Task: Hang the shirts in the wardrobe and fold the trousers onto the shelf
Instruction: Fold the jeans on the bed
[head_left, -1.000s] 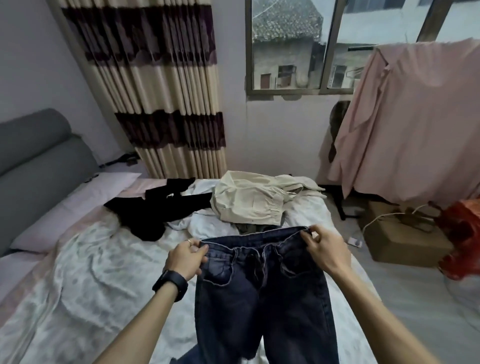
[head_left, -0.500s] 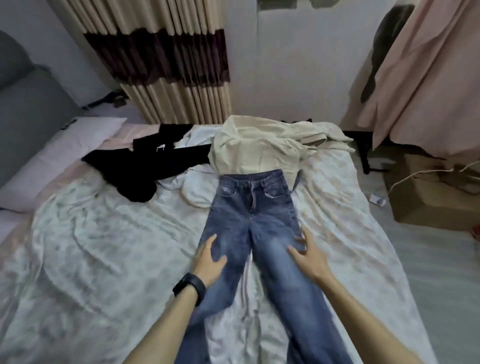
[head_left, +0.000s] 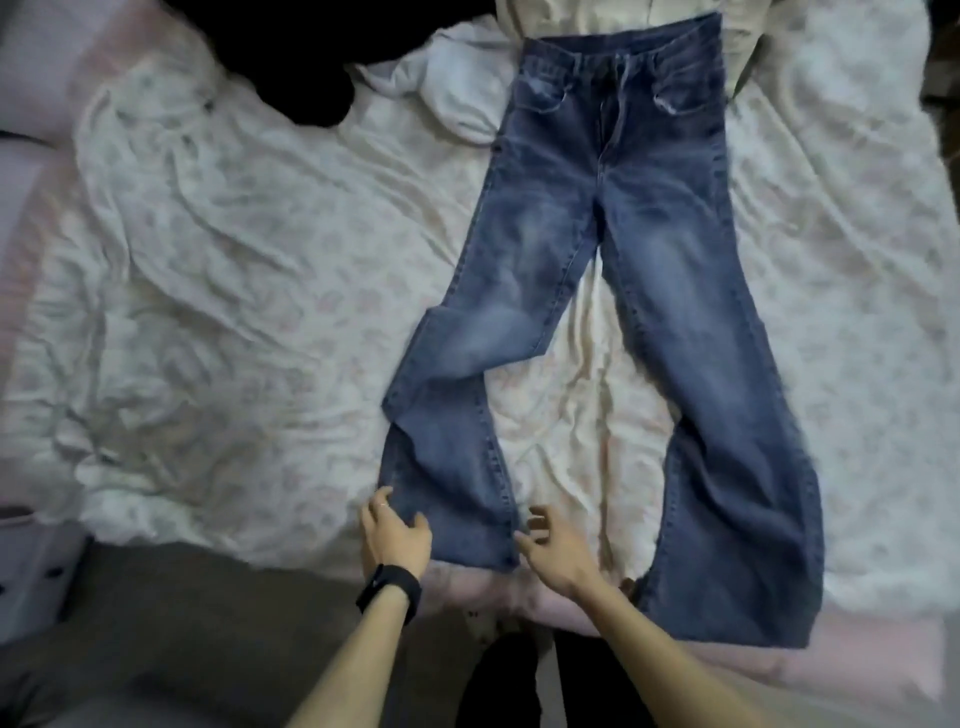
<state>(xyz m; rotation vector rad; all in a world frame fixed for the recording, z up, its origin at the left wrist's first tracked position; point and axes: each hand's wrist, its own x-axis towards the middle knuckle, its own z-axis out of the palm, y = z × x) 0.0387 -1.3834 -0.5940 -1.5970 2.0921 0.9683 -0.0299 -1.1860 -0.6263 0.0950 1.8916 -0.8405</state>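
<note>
Denim check: note jeans (head_left: 613, 218) now spread flat, front up, on bedsheet (head_left: 234, 312) (no longer held aloft), hems at its near edge; note left hand (head_left: 396, 530) and right hand (head_left: 553, 551) moved down from thighs to flank left-side hem, fingers loose, nothing gripped; proceed to folding.

Blue flared jeans (head_left: 613, 291) lie flat, legs spread, on bed.

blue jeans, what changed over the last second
The blue denim jeans, held up by the waistband a second ago, now lie flat on the floral bedsheet. Both hands released the waistband and moved down the legs: left hand and right hand now flank one leg's hem, grip unclear. The black garment and cream shirt stayed put.
</note>
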